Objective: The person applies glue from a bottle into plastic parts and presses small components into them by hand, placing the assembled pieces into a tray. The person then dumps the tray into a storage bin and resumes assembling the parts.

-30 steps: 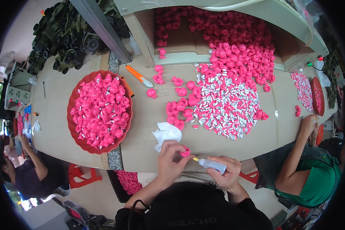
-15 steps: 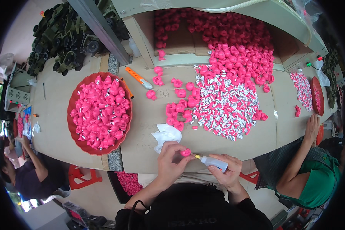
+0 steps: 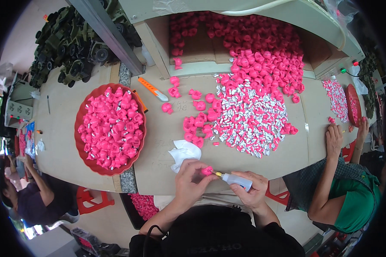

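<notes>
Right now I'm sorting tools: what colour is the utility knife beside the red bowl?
Orange, with a grey blade end; the utility knife shows in the head view.

On the table, a cloth lies just beyond your hands, the bowl to their left, the loose pile farther beyond.

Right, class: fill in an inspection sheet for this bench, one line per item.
Surface: tan table, worn.
Job's things: small pink part in left hand; glue bottle in right hand, its nozzle at the part.
Clutter: red bowl of pink parts, loose pink and silver pile, white cloth, orange knife.
Grippers: both hands busy.
Cables: nothing seen.
Surroundings: a co-worker's hand at right; green toy vehicles.
</notes>
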The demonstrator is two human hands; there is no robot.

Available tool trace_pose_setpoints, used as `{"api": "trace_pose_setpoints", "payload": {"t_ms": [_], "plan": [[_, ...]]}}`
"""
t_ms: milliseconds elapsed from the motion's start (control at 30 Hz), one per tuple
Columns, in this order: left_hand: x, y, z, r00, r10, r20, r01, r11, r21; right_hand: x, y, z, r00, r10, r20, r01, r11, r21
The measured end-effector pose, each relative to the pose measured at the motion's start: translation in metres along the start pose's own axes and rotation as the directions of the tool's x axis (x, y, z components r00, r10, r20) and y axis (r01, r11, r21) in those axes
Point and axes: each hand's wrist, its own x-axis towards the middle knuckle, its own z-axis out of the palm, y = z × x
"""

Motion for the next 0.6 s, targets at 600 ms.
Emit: {"api": "trace_pose_setpoints", "payload": {"t_ms": [600], "plan": [[-0.013, 0.007, -0.017, 0.987, -0.139, 0.082, 0.155, 0.958, -0.241, 0.028, 0.018, 0.037, 0.999, 0.030, 0.037, -0.028, 0.998, -0.052]]}}
